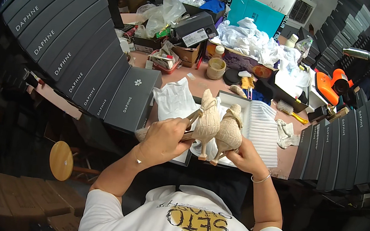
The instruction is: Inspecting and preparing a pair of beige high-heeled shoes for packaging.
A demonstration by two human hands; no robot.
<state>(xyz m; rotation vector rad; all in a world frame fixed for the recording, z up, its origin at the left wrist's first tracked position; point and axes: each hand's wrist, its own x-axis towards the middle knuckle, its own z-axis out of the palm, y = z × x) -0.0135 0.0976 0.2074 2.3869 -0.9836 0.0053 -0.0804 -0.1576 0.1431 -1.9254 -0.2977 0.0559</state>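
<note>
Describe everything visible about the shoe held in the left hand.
The shoe in the left hand is a beige high-heeled shoe with a textured, scale-like surface that looks like embossed leather. It is held nearly upright, heel pointing down and toe end up, above the open box with white paper. The left hand grips its side; strap parts show near the fingers. It stands close beside the matching shoe in the right hand.

Bright even overhead light, sharp centre — fisheye bending, black vignette at edges
</note>
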